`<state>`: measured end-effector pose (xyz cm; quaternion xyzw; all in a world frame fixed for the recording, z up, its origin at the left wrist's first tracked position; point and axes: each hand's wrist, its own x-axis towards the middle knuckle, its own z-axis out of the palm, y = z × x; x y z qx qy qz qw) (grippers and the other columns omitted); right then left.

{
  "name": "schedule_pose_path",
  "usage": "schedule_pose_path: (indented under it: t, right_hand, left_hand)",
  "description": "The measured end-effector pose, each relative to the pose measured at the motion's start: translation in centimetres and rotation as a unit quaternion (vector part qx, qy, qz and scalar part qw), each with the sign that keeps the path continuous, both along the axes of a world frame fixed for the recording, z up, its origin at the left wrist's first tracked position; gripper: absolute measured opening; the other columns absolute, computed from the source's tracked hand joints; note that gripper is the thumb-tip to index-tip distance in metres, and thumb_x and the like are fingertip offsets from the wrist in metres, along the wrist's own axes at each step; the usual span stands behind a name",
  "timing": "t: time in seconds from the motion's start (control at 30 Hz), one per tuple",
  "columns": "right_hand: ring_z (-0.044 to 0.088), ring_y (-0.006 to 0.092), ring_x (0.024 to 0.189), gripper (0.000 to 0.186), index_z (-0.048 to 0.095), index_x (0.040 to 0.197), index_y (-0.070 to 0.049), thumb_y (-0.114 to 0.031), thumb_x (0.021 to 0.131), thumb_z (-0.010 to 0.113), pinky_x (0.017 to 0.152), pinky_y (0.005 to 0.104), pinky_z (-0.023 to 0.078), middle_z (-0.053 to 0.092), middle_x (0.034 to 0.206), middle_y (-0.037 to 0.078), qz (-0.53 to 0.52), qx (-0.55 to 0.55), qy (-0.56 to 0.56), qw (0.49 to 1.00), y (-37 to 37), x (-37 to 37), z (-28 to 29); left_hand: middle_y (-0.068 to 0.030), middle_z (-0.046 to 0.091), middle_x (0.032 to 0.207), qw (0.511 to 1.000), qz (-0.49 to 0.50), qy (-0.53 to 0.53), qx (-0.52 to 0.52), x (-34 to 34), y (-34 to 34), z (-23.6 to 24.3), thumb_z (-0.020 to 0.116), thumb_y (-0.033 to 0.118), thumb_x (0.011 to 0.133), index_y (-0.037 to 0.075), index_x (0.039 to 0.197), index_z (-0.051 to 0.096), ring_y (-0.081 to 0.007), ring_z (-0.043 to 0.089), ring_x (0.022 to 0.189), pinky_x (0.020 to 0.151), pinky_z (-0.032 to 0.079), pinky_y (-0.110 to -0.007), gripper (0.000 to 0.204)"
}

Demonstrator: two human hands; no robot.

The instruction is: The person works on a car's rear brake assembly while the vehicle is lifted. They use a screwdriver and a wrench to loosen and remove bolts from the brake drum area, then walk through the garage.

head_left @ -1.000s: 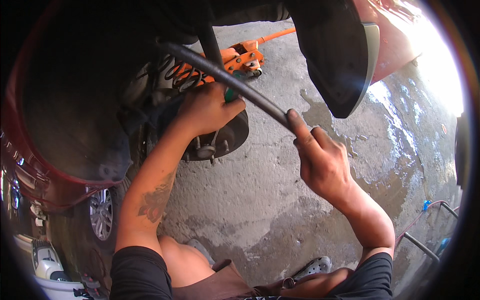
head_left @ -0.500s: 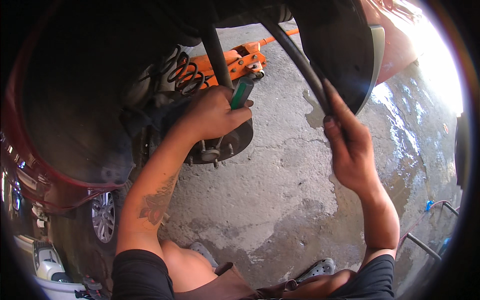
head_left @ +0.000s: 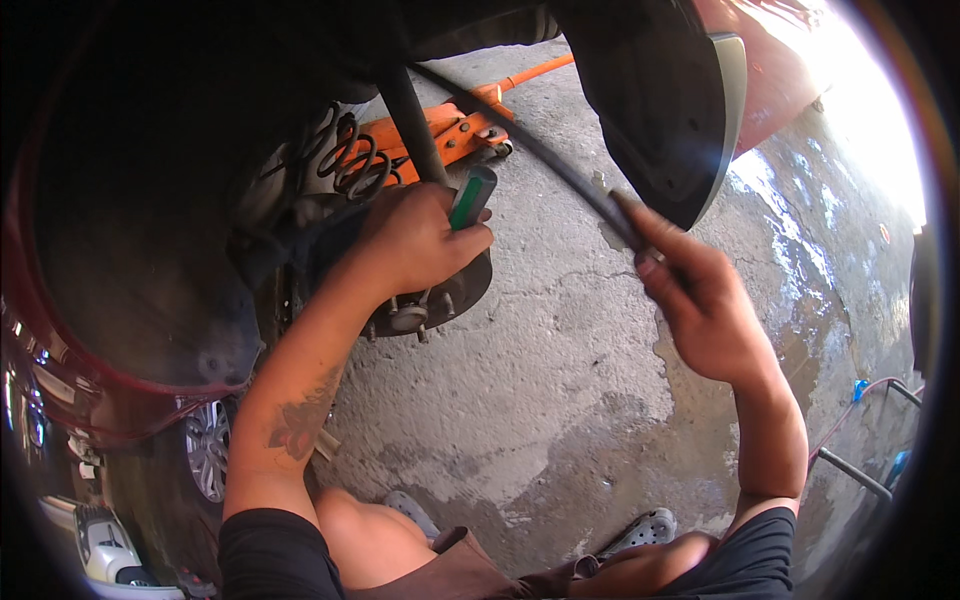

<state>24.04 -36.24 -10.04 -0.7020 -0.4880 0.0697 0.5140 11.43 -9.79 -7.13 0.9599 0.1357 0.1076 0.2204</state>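
My left hand (head_left: pixel 415 235) is closed around a screwdriver with a green and dark handle (head_left: pixel 472 198); its shaft is mostly hidden behind the hand. The hand sits over a wheel hub (head_left: pixel 470 285) with bare studs, in front of a shock absorber (head_left: pixel 410 120). To the right, my right hand (head_left: pixel 700 295) grips the near end of a long dark metal bar (head_left: pixel 560 170). That bar slants up and to the left, and its far end goes into shadow under the car body near the top of the shock absorber.
An orange floor jack (head_left: pixel 450 130) stands behind the hub, beside a coil spring (head_left: pixel 365 170). A dark fender liner (head_left: pixel 650 110) hangs at upper right. The dark red bumper (head_left: pixel 120 410) curves along the left. A metal frame (head_left: pixel 855 475) lies at lower right.
The bar's far end has swung left toward the shock absorber, and my right hand has moved slightly down and left. My left hand keeps its hold on the screwdriver.
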Motion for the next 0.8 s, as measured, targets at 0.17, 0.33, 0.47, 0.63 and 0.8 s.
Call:
schedule_pose_path:
  t: [0.17,0.33,0.47,0.63,0.8]
  right_hand:
    - [0.06,0.0226,0.117,0.045,0.05,0.141,-0.003,-0.004,0.096,0.051,0.102,0.0355,0.043,0.063,0.129,0.018,-0.048,0.02,-0.019,0.998,0.0,-0.1,0.7]
    - [0.064,0.0226,0.109,0.043,0.05,0.142,-0.005,-0.011,0.099,0.052,0.098,0.0347,0.045,0.067,0.12,0.021,-0.064,0.022,0.08,0.995,0.4,-0.5,1.0]
    - [0.057,0.015,0.09,0.044,0.048,0.144,-0.007,-0.012,0.1,0.054,0.086,0.0291,0.047,0.066,0.105,0.01,-0.018,-0.037,0.02,0.999,0.6,-0.1,0.9]
    - [0.066,0.0279,0.102,0.042,0.053,0.139,-0.003,-0.014,0.098,0.054,0.094,0.0378,0.047,0.068,0.11,0.024,-0.073,0.005,0.095,0.993,0.6,0.5,1.2]
    - [0.064,0.0219,0.102,0.042,0.052,0.139,-0.003,-0.019,0.1,0.054,0.092,0.0353,0.047,0.068,0.113,0.02,-0.059,-0.048,0.013,0.997,1.0,0.7,0.9]
  left_hand:
    - [-0.0142,0.074,0.095,1.0,0.0,0.001,0.004,0.1,0.3,-0.6,0.066,0.021,0.082,0.002,0.099,0.075,-0.025,0.072,0.088,0.08,0.054,-0.034,0.027]
    - [-0.0146,0.074,0.095,0.999,0.013,0.019,0.03,0.4,0.0,-0.3,0.065,0.022,0.082,0.002,0.097,0.075,-0.0271,0.072,0.088,0.08,0.054,-0.035,0.027]
    - [-0.0143,0.074,0.096,0.999,-0.011,0.005,0.032,0.5,-0.2,0.0,0.064,0.023,0.082,0.001,0.095,0.075,-0.0279,0.072,0.088,0.08,0.054,-0.036,0.027]
    - [-0.0149,0.074,0.094,0.999,-0.001,0.007,0.037,0.5,-0.4,-0.1,0.064,0.023,0.082,0.002,0.096,0.075,-0.0274,0.072,0.087,0.079,0.054,-0.036,0.028]
    - [-0.016,0.072,0.084,0.998,0.02,0.004,0.052,0.5,-0.7,0.0,0.064,0.026,0.082,0.005,0.098,0.075,-0.0264,0.071,0.081,0.075,0.053,-0.036,0.029]
